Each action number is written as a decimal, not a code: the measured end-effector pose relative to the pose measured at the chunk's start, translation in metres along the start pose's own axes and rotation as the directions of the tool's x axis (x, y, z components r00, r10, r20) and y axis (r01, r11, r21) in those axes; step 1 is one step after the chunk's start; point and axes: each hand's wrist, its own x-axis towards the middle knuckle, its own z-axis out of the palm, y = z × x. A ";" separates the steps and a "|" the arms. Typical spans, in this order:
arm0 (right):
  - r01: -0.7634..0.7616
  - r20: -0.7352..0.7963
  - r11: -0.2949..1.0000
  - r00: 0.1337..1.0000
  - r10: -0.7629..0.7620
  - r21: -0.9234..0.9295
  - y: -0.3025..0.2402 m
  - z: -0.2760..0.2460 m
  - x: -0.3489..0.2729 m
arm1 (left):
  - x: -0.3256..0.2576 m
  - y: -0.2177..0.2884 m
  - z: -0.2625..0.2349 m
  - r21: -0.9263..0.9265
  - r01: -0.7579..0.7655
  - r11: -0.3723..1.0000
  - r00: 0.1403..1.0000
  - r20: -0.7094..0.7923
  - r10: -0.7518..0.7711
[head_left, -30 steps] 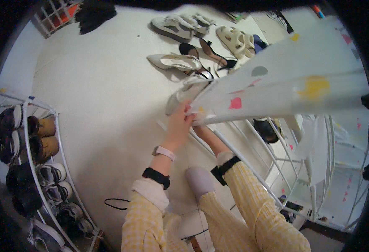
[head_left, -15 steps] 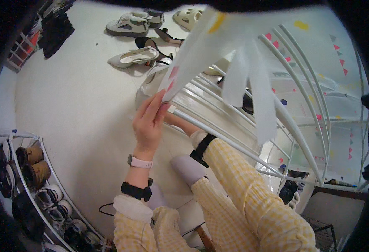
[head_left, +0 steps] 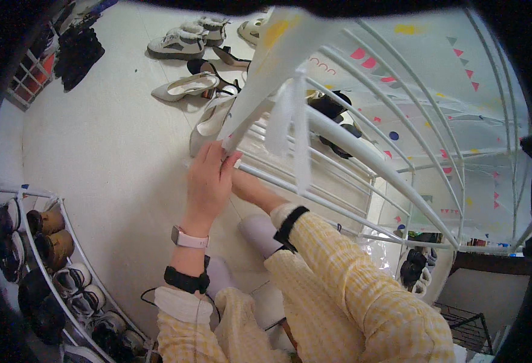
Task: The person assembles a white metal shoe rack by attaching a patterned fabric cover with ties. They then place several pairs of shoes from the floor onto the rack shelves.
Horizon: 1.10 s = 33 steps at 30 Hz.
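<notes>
Straps [head_left: 301,136] have swung nearer your left hand [head_left: 209,186], pinching the cover [head_left: 257,88] toward 1 o'clock; right hand [head_left: 239,183], can't tell; this hold likely needs tension.

You seem to be in a home, where footwear is kept: pairs of shoes [head_left: 54,246] fill a white rack [head_left: 20,195] at eight o'clock, while sneakers [head_left: 175,45] and dress shoes [head_left: 181,89] sit on the pale floor [head_left: 108,133] at eleven. You wear lilac slippers [head_left: 255,235] near six o'clock and yellow-checked, pyjama-like clothes [head_left: 344,257].

Pale floor [head_left: 114,133], bluish-white wall [head_left: 3,145] at left, white shoe rack [head_left: 38,259]
</notes>
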 end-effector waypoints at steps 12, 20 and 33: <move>-0.413 -0.075 0.071 -0.006 -0.997 -0.908 -0.031 -0.096 -0.436 | -0.039 0.042 -0.040 0.119 0.260 0.958 0.949 0.150 -0.276; 0.102 0.085 -0.153 -0.484 -0.871 -0.983 -0.203 -0.018 -0.620 | -0.076 0.062 -0.054 0.094 0.300 0.949 0.947 0.092 -0.309; 0.414 -0.213 -0.034 -0.535 -0.818 -0.910 -0.162 0.056 -0.637 | -0.103 0.059 -0.091 0.198 0.334 0.921 0.924 0.121 -0.362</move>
